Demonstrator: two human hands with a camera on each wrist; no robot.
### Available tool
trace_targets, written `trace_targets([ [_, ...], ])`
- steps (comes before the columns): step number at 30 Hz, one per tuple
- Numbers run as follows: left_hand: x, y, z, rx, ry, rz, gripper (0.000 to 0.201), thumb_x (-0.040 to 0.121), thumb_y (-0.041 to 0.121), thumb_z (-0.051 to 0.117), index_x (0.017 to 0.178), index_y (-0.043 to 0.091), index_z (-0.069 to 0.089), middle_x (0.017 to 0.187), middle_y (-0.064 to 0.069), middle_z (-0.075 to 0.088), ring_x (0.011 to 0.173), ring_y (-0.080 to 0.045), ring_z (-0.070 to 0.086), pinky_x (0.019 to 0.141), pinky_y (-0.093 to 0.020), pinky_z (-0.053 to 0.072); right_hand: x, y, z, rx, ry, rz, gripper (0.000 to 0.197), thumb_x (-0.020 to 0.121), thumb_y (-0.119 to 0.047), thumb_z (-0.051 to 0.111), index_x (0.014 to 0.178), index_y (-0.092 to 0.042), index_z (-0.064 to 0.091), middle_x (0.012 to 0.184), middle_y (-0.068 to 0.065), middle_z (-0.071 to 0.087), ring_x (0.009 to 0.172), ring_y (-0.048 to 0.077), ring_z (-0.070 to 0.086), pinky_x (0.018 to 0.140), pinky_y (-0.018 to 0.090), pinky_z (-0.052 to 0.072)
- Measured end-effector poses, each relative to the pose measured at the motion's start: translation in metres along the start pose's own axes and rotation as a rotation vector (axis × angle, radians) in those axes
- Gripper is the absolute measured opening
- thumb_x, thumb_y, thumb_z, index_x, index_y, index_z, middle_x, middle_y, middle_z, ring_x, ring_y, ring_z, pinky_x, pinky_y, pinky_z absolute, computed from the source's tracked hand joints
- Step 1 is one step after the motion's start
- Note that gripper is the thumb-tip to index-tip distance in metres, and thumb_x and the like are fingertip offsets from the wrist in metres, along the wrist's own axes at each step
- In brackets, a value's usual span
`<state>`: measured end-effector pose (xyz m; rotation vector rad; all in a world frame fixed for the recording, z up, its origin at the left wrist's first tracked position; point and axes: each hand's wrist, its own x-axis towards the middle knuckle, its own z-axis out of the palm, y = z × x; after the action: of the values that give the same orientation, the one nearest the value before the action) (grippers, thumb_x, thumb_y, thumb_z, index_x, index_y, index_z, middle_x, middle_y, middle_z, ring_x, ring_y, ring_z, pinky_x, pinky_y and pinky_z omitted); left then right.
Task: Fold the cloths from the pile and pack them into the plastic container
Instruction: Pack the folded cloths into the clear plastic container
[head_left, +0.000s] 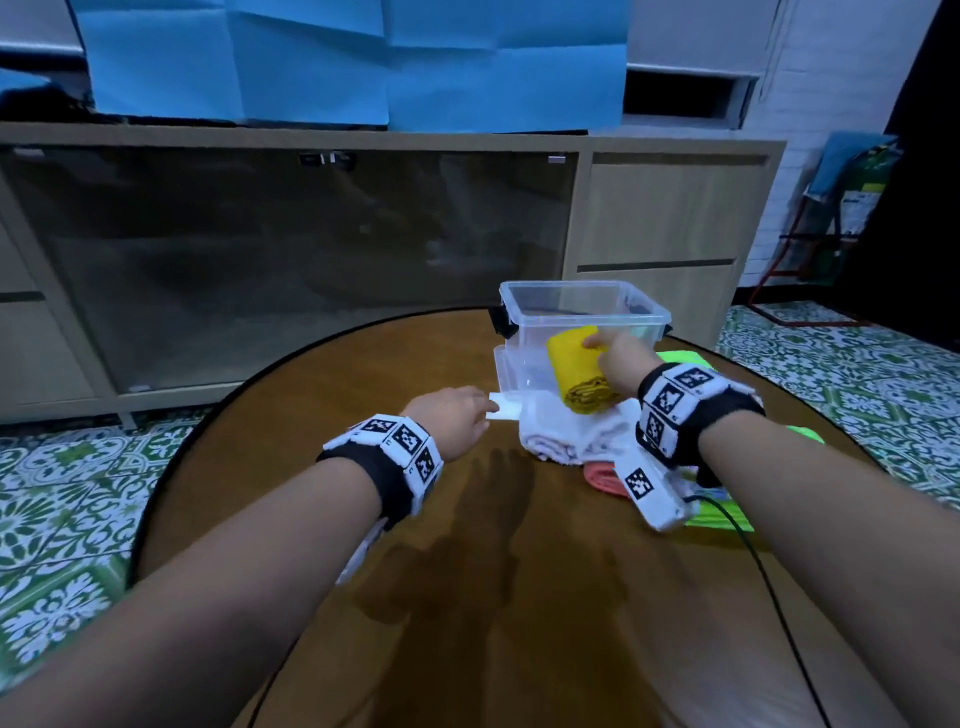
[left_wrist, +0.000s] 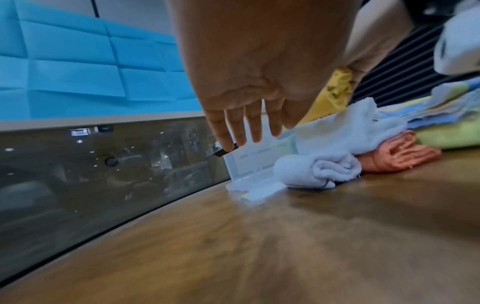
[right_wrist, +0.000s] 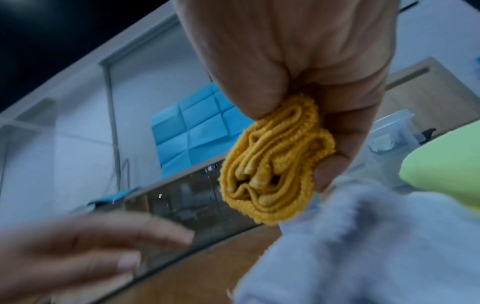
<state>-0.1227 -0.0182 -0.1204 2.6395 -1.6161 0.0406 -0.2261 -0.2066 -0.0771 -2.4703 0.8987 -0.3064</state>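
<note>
My right hand (head_left: 621, 358) grips a folded yellow cloth (head_left: 579, 369) in the air just in front of the clear plastic container (head_left: 582, 306); in the right wrist view thumb and fingers (right_wrist: 345, 131) wrap the yellow cloth (right_wrist: 275, 168). The container stands at the table's far side, with its lid (head_left: 501, 408) lying flat below it. A white cloth (head_left: 566, 434) and an orange cloth (head_left: 605, 478) lie in the pile in front of the container. My left hand (head_left: 457, 415) reaches toward the container's left side with straight fingers (left_wrist: 249, 127), holding nothing.
Green cloths (head_left: 722, 514) lie at the right of the pile under my right wrist. The round wooden table (head_left: 467, 571) has bare room in front. A cable (head_left: 779, 597) runs down the table's right. A low cabinet (head_left: 311, 249) with dark glass stands behind.
</note>
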Motion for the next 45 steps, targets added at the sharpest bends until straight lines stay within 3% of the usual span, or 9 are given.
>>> trace_targets([
  [2,0.019,0.012,0.004,-0.070,-0.024,-0.018,0.042,0.102,0.027,0.033,0.144,0.024,0.036,0.152,0.002,0.029,0.134,-0.021,0.038,0.106,-0.035,0.037,-0.002,0.015,0.006,-0.167,-0.047,0.053,0.042,0.098,-0.001,0.031,0.137,-0.007,0.045,0.136,0.018,0.049,0.123,0.032,0.049,0.096,0.031,0.040],
  [8,0.056,0.057,0.024,-0.394,-0.133,-0.197,0.042,0.103,0.024,0.026,0.144,0.015,0.034,0.147,-0.017,0.035,0.131,-0.031,0.038,0.103,-0.034,0.035,-0.006,0.051,0.011,-0.352,-0.092,0.112,0.048,0.099,-0.037,0.035,0.121,0.002,0.054,0.124,0.023,0.054,0.114,0.036,0.051,0.094,0.038,0.041],
  [13,0.066,0.067,0.038,-0.636,-0.104,-0.325,0.044,0.101,0.019,0.034,0.145,0.014,0.032,0.143,-0.016,0.043,0.123,-0.031,0.048,0.084,-0.028,0.041,-0.010,0.035,0.016,-0.466,-0.077,-0.011,0.037,0.099,-0.019,0.037,0.128,0.002,0.046,0.134,0.022,0.042,0.123,0.037,0.042,0.098,0.041,0.038],
  [22,0.060,0.064,0.052,-0.851,-0.195,-0.323,0.056,0.094,0.010,0.041,0.147,0.023,0.028,0.102,-0.019,0.060,0.053,-0.011,0.037,0.044,-0.018,0.034,-0.019,0.062,0.018,-0.574,-0.406,-0.013,0.075,0.099,-0.049,0.028,0.150,-0.003,-0.003,0.157,0.016,-0.008,0.146,0.031,0.003,0.116,0.041,0.014],
  [28,0.064,0.072,0.048,-0.610,-0.244,-0.278,0.055,0.098,0.016,0.036,0.149,0.025,0.019,0.131,-0.019,0.049,0.078,-0.022,0.051,0.052,-0.022,0.036,-0.022,0.058,0.022,-0.604,-0.335,-0.078,0.073,0.098,-0.047,0.032,0.149,-0.001,0.005,0.156,0.020,0.005,0.143,0.033,0.013,0.114,0.042,0.021],
  [31,0.071,0.074,0.032,-0.263,-0.294,-0.214,0.048,0.102,0.021,0.029,0.149,0.018,0.021,0.147,-0.012,0.036,0.123,-0.028,0.047,0.086,-0.028,0.041,-0.025,0.057,0.028,-0.594,-0.268,-0.103,0.071,0.097,-0.045,0.034,0.150,-0.009,0.002,0.155,0.020,0.005,0.143,0.036,0.012,0.114,0.045,0.022],
  [35,0.084,0.067,0.007,-0.036,-0.033,-0.259,0.036,0.101,0.020,0.031,0.130,0.013,0.051,0.130,-0.010,0.052,0.111,-0.028,0.055,0.080,-0.032,0.043,-0.025,0.057,0.027,-0.574,-0.260,-0.103,0.067,0.097,-0.045,0.033,0.150,-0.014,0.007,0.156,0.019,0.004,0.143,0.035,0.010,0.113,0.046,0.022],
  [40,0.128,0.050,-0.025,-0.374,0.431,-0.397,0.040,0.098,0.029,0.039,0.137,0.020,0.037,0.136,-0.014,0.035,0.113,-0.035,0.049,0.085,-0.040,0.043,-0.026,0.062,0.035,-0.554,-0.140,-0.122,0.065,0.097,-0.044,0.034,0.149,-0.014,0.010,0.156,0.020,0.006,0.143,0.035,0.012,0.115,0.044,0.018],
  [45,0.171,0.039,-0.041,-0.640,0.201,-0.566,0.041,0.099,0.033,0.040,0.130,0.008,0.050,0.125,-0.018,0.056,0.110,-0.034,0.056,0.077,-0.033,0.041,-0.030,0.062,0.047,-0.530,-0.045,-0.094,0.067,0.093,-0.041,0.041,0.149,-0.011,0.019,0.153,0.025,0.014,0.141,0.040,0.018,0.113,0.049,0.022],
])
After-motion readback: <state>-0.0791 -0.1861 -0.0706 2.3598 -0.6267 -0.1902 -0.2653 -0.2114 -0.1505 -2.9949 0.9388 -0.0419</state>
